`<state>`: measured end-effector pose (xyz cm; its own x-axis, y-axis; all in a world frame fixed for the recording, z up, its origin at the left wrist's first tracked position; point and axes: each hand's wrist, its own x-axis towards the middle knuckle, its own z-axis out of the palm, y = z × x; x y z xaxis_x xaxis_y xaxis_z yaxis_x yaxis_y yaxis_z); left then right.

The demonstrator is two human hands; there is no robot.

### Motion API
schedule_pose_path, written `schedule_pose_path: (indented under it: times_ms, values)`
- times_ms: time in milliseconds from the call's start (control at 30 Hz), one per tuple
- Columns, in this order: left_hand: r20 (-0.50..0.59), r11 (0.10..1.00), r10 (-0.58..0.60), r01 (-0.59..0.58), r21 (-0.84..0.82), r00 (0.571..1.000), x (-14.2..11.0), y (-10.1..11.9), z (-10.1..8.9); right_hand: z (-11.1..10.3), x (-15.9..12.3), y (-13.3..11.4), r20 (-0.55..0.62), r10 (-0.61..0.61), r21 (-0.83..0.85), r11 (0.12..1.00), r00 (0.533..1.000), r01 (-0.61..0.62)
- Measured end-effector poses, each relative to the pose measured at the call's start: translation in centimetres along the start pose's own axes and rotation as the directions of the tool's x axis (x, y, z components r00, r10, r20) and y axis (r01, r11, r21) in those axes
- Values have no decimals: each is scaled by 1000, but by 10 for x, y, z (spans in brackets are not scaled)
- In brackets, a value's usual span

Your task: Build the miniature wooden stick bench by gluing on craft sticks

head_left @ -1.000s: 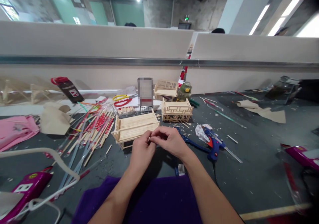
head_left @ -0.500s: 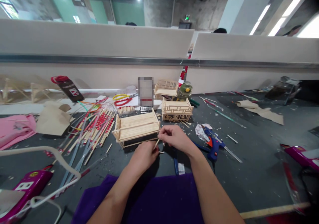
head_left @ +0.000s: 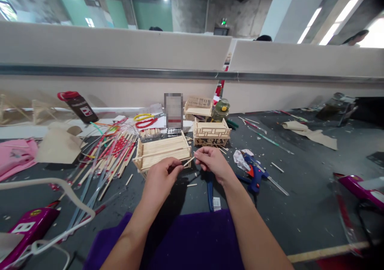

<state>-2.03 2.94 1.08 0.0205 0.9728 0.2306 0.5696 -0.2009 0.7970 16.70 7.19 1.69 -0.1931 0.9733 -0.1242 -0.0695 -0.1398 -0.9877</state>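
Between my two hands is a short thin wooden stick (head_left: 189,161), held slanting up to the right. My left hand (head_left: 163,178) pinches its lower left end. At the upper right end, the closed fingertips of my right hand (head_left: 211,162) meet the stick. Just behind my left hand stands a small bench-like frame (head_left: 162,150) built of wooden sticks, its front partly hidden by that hand. Another stick model with a lattice side (head_left: 211,132) sits beyond my right hand. A blue-handled tool (head_left: 210,192) lies below my right hand, partly covered.
A blue glue gun (head_left: 255,174) lies to the right, beside crumpled paper (head_left: 241,159). Red-tipped sticks (head_left: 120,150) are heaped at left. Scissors (head_left: 147,122), a phone (head_left: 173,110), a third stick model (head_left: 198,107) and a jar (head_left: 221,110) stand or lie along the back.
Both hands have risen slightly, the left moving up and left. The stick has turned from steep to flatter and shows more fully between the fingers. A loose stick piece on the table is now uncovered.
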Motion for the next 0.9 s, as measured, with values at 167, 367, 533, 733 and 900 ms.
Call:
schedule_pose_path:
  times_ms: [167,367,533,733,900]
  values:
    - [-39,985,164,-162,61,986,0,3,0,3,3,4,-58,-14,36,999,998,16]
    - [-104,950,227,-197,241,968,2,1,1,9,2,5,-31,1,89,996,1000,1]
    - [-179,943,217,-159,292,960,1,0,1,9,1,3,-23,-17,83,996,1000,18]
    - [-227,928,245,-160,337,942,2,-1,3,8,2,5,-48,1,30,1000,999,1]
    - [-240,907,286,-181,380,928,3,-3,4,11,4,7,-63,-41,1,999,997,41]
